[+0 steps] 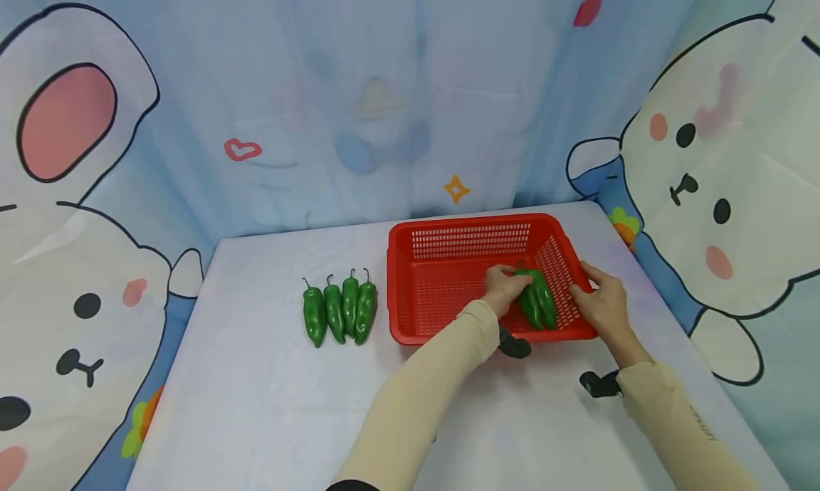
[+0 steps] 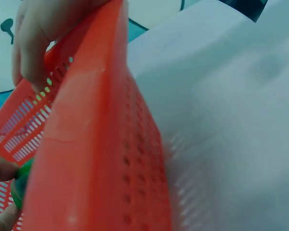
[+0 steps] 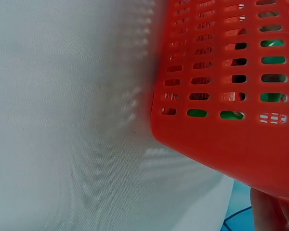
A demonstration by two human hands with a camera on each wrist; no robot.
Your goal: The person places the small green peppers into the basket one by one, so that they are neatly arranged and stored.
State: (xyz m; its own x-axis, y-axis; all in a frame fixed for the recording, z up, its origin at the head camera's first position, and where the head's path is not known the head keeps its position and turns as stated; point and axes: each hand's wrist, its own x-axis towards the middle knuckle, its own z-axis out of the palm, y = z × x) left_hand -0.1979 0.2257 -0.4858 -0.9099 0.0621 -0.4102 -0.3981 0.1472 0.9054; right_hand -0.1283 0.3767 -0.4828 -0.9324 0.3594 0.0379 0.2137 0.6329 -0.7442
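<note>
A red plastic basket [image 1: 442, 281] with slotted walls stands on the right half of the table. Inside its right end lie green peppers [image 1: 544, 302], side by side with the stems toward the back. My left hand [image 1: 502, 288] reaches over the front rim and pinches a pepper near its stem end; the left wrist view shows thumb and finger on that pepper [image 2: 20, 185]. At the right rim, my right hand [image 1: 602, 306] grips the basket, with the thumb over the edge. Through the slots in the right wrist view, green shows behind the basket wall [image 3: 216, 139].
Left of the basket, several green peppers [image 1: 350, 306] lie in a row on the white tablecloth [image 1: 256, 405], stems pointing back. A blue cartoon-printed curtain [image 1: 307, 121] hangs behind the table and along its sides. A dark wrist mount [image 1: 598, 384] sits below the right hand.
</note>
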